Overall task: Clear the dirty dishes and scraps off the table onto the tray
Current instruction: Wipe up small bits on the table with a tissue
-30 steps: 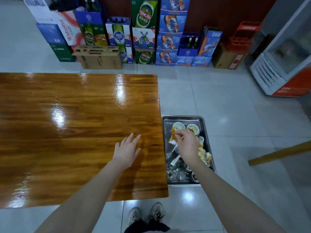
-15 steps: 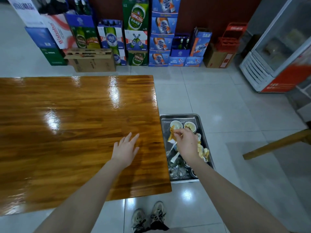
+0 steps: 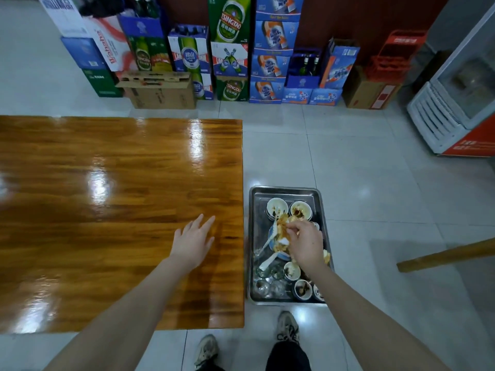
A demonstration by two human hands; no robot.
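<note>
A steel tray point(image 3: 257, 199) sits low beside the right edge of the glossy wooden table point(image 3: 107, 196). It holds dirty white bowls point(image 3: 277, 207), small sauce cups point(image 3: 302, 289), glasses point(image 3: 263, 286), white spoons and food scraps. My right hand point(image 3: 304, 243) hovers over the tray's middle and pinches a stained, crumpled napkin point(image 3: 282, 228) above a blue-rimmed plate. My left hand point(image 3: 194, 241) lies flat with fingers spread on the bare tabletop near its right edge.
Stacked beer cartons point(image 3: 230, 46) and cardboard boxes point(image 3: 160, 89) line the far wall. A white-and-orange fridge point(image 3: 455, 103) stands at the right. A wooden bar point(image 3: 444, 255) juts in from the right. My shoes point(image 3: 288, 328) stand on the tiled floor below the tray.
My right hand has lowered slightly with the napkin toward the plate in the tray. The left hand stays on the table. The camera view shifted a little.
</note>
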